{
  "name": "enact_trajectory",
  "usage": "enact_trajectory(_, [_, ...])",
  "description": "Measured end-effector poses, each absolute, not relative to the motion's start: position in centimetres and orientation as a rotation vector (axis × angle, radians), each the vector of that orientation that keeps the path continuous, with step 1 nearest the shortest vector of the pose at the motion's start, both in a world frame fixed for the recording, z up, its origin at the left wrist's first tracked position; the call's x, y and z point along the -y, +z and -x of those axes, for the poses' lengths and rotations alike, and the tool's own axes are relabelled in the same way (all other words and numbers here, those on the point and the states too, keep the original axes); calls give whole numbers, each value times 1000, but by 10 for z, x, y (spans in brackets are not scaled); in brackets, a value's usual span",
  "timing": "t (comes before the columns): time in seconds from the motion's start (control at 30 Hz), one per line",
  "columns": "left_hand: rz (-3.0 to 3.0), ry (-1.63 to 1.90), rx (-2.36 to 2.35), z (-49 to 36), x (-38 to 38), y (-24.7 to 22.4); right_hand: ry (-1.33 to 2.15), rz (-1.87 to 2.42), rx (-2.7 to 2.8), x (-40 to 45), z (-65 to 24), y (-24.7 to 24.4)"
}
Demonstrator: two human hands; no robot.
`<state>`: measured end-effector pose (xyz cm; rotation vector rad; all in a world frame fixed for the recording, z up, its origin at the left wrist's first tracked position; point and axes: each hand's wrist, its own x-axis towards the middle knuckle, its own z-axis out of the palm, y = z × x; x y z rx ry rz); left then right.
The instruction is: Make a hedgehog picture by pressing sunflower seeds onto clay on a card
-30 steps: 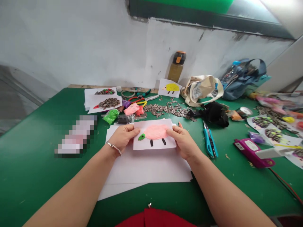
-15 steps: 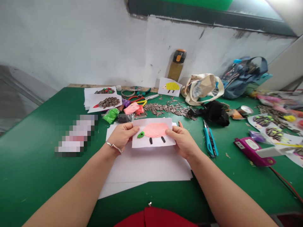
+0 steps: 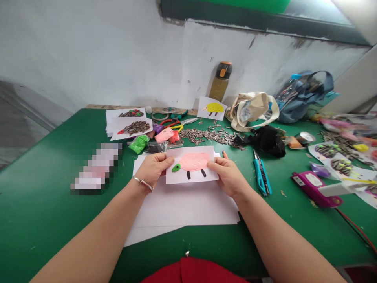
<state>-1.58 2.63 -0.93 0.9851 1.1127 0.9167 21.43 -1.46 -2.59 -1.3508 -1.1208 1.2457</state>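
Between my two hands is a white card [image 3: 193, 180] with a clay animal on it: a pink body [image 3: 194, 162], a green head [image 3: 176, 168] with a dark eye, and two black legs. My left hand [image 3: 154, 168] pinches the card's left edge, thumb on top. At the right edge my right hand [image 3: 228, 173] grips it the same way. The card is held above a stack of white paper [image 3: 185, 208] on the green table. Just behind lie packets of green clay [image 3: 139, 144], black clay [image 3: 155, 147] and pink clay [image 3: 165, 135].
Sunflower seeds [image 3: 206, 135] are spread behind the card, near scissors [image 3: 188, 121]. A blue utility knife [image 3: 261, 175] and a magenta glue gun or similar device [image 3: 316, 188] lie to the right. Finished seed cards [image 3: 134, 127] sit at back left. A bottle [image 3: 220, 82] stands by the wall.
Almost nothing differs. The card and both hands stay in nearly the same place, with the card shifted very slightly to the right.
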Motion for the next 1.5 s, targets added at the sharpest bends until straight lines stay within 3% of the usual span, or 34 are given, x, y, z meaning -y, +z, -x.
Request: enact_trajectory(1.5, [-991,927,-1118,15,-25,-7,1340,1315,1039,15,-220,-24])
